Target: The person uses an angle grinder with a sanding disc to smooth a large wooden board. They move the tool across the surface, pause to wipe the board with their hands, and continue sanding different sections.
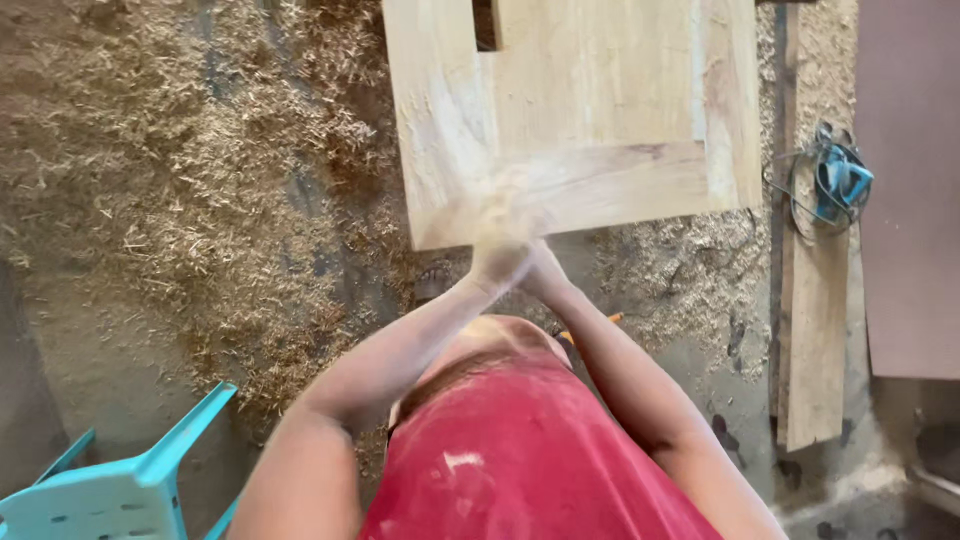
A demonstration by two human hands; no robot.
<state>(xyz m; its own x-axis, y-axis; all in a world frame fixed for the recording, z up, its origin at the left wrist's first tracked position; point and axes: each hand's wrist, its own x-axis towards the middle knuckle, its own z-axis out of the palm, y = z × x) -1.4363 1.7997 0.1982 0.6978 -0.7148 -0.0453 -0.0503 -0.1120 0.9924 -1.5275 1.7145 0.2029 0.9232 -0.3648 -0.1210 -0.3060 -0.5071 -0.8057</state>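
A pale wooden panel (590, 100), framed with glued boards, lies before me above a floor of wood shavings. Both my hands meet at its near edge, blurred by motion. My left hand (497, 245) overlaps the panel's front rail. My right hand (545, 272) sits just behind and beside it. Whether either hand holds something small is hidden by the blur. An orange pencil-like tip (605, 320) pokes out beside my right forearm.
Thick wood shavings (170, 170) cover the floor at left. A turquoise plastic chair (130, 480) stands at the lower left. A long plank (815, 330) lies at right with a blue power tool and its cord (838, 185). A brown board (915, 190) fills the right edge.
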